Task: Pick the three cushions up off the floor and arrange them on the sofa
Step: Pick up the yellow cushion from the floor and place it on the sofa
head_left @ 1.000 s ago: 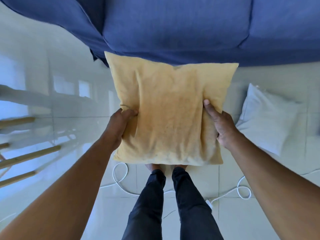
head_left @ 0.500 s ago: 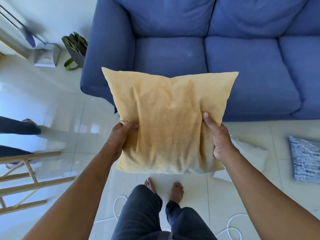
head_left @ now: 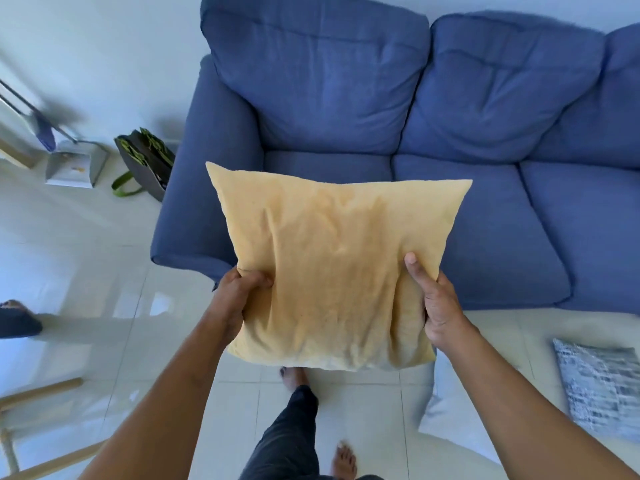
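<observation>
We hold the yellow cushion (head_left: 332, 268) in the air between both hands, in front of the blue sofa (head_left: 450, 140) and clear of the floor (head_left: 86, 271). Our left hand (head_left: 239, 299) is clamped on its edge at nine o'clock, fingers curled into the fabric; our right hand (head_left: 438, 303) grips the edge at three o'clock, thumb lying on the face we see. The hands sit on the cushion's lower half, so most of it rises toward twelve o'clock, over the sofa's left seat. On the tiles at four o'clock from the right hand lie a white cushion (head_left: 450, 410) and, just beyond it, a grey patterned cushion (head_left: 599, 386). A green-and-black bag (head_left: 145, 161) stands at ten o'clock beside the sofa's arm.
</observation>
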The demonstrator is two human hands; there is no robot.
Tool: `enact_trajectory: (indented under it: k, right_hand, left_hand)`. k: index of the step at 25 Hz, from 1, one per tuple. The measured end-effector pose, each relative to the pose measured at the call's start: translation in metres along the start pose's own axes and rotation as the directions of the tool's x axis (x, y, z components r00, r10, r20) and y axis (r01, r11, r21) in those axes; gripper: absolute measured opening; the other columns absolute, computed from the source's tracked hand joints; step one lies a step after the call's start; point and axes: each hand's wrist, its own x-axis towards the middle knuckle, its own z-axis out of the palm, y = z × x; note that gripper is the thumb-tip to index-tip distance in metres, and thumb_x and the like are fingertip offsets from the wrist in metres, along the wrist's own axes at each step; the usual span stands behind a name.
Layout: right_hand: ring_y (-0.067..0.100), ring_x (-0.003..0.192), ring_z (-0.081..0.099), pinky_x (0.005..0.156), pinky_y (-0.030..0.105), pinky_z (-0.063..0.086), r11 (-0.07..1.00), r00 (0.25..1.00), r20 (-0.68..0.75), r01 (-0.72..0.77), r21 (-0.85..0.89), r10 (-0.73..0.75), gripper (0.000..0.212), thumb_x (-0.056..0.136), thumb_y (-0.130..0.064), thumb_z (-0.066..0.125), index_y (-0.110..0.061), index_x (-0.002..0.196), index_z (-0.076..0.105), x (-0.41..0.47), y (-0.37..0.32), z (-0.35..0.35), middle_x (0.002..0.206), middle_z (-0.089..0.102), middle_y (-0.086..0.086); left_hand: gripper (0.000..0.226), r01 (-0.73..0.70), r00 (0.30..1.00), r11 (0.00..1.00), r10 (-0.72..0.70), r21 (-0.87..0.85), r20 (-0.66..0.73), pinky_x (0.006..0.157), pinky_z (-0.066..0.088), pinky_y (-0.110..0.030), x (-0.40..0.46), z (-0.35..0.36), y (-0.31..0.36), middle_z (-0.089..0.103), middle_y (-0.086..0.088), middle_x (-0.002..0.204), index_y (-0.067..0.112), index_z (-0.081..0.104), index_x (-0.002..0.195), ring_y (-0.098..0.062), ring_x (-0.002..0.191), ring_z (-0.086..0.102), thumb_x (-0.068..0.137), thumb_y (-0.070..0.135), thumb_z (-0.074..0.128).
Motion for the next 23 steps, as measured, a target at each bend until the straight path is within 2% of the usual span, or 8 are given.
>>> enact_trajectory:
  k: [2, 5, 7, 9, 13, 17, 21, 23]
  right_hand:
    - [0.021, 0.131, 0.067, 0.119, 0.054, 0.044, 1.000, 1.000, -0.012, 0.002, -0.013, -0.002, 0.094, 0.053, -0.065, 0.096, -0.029, 0.135, 0.067, 0.024, -0.020, 0.018, 0.132, 0.077, -0.006]
    - [0.021, 0.129, 0.068, 0.118, 0.053, 0.045, 0.999, 1.000, -0.005, 0.021, -0.029, -0.021, 0.091, 0.052, -0.065, 0.096, -0.030, 0.132, 0.069, 0.059, -0.044, 0.042, 0.130, 0.078, -0.007]
    - [0.020, 0.128, 0.068, 0.118, 0.053, 0.045, 0.999, 1.000, -0.004, 0.030, -0.035, -0.030, 0.091, 0.052, -0.065, 0.096, -0.029, 0.132, 0.070, 0.083, -0.057, 0.059, 0.129, 0.078, -0.006]
    - [0.019, 0.129, 0.068, 0.119, 0.051, 0.045, 0.998, 0.999, 0.003, 0.043, -0.039, -0.043, 0.095, 0.051, -0.066, 0.096, -0.028, 0.134, 0.069, 0.102, -0.070, 0.074, 0.130, 0.078, -0.007]
    - [0.016, 0.128, 0.067, 0.119, 0.047, 0.045, 0.998, 0.998, -0.007, 0.059, -0.028, -0.059, 0.103, 0.044, -0.065, 0.098, -0.028, 0.135, 0.068, 0.146, -0.094, 0.091, 0.129, 0.078, -0.010]
    - [0.018, 0.124, 0.071, 0.116, 0.049, 0.048, 1.000, 1.000, -0.003, 0.021, -0.015, -0.021, 0.104, 0.040, -0.060, 0.101, -0.025, 0.133, 0.068, 0.202, -0.120, 0.098, 0.124, 0.080, -0.007]
    - [0.021, 0.120, 0.073, 0.114, 0.052, 0.050, 0.999, 0.999, 0.016, -0.034, -0.029, 0.034, 0.085, 0.059, -0.041, 0.096, -0.021, 0.135, 0.066, 0.260, -0.146, 0.102, 0.124, 0.080, -0.003]
    - [0.022, 0.122, 0.072, 0.114, 0.052, 0.050, 0.998, 0.999, 0.038, -0.035, -0.047, 0.037, 0.083, 0.062, -0.034, 0.097, -0.021, 0.137, 0.064, 0.295, -0.156, 0.103, 0.126, 0.079, -0.002]
  left_hand:
    - [0.056, 0.003, 1.000, 1.000, -0.003, 0.004, 0.013, 0.098, 0.053, -0.047, 0.027, -0.005, 0.023, 0.078, -0.006, 0.116, 0.017, 0.072, 0.115, -0.032, 0.116, 0.067, 0.059, 0.011, 0.068]
    - [0.054, -0.004, 0.998, 1.000, 0.003, 0.008, 0.067, 0.083, 0.052, -0.041, 0.059, -0.005, 0.062, 0.076, -0.005, 0.112, 0.018, 0.070, 0.113, -0.028, 0.109, 0.067, 0.059, 0.011, 0.066]
    - [0.058, -0.010, 0.997, 0.999, 0.007, 0.042, 0.080, 0.079, 0.052, -0.039, 0.081, -0.004, 0.085, 0.077, -0.006, 0.112, 0.013, 0.070, 0.118, -0.028, 0.107, 0.068, 0.060, 0.011, 0.065]
    - [0.061, -0.005, 0.997, 0.998, 0.001, 0.055, 0.077, 0.080, 0.054, -0.040, 0.101, -0.004, 0.104, 0.078, -0.008, 0.111, 0.010, 0.069, 0.121, -0.030, 0.105, 0.069, 0.060, 0.011, 0.066]
    - [0.064, -0.027, 0.997, 0.996, 0.021, 0.088, 0.069, 0.091, 0.055, -0.047, 0.146, 0.001, 0.141, 0.077, -0.010, 0.120, 0.014, 0.068, 0.125, -0.034, 0.113, 0.069, 0.061, 0.011, 0.069]
    - [0.064, -0.049, 0.997, 0.992, 0.041, 0.120, 0.064, 0.090, 0.056, -0.046, 0.191, 0.021, 0.177, 0.079, -0.009, 0.119, 0.014, 0.068, 0.126, -0.032, 0.111, 0.071, 0.062, 0.011, 0.071]
    - [0.063, -0.036, 0.999, 0.985, 0.034, 0.168, 0.017, 0.088, 0.059, -0.043, 0.236, 0.048, 0.209, 0.082, -0.009, 0.114, 0.012, 0.070, 0.123, -0.031, 0.110, 0.075, 0.061, 0.010, 0.075]
    - [0.063, -0.038, 0.999, 0.986, 0.039, 0.165, -0.001, 0.090, 0.060, -0.043, 0.264, 0.058, 0.223, 0.082, -0.009, 0.113, 0.011, 0.070, 0.123, -0.031, 0.109, 0.076, 0.061, 0.008, 0.076]
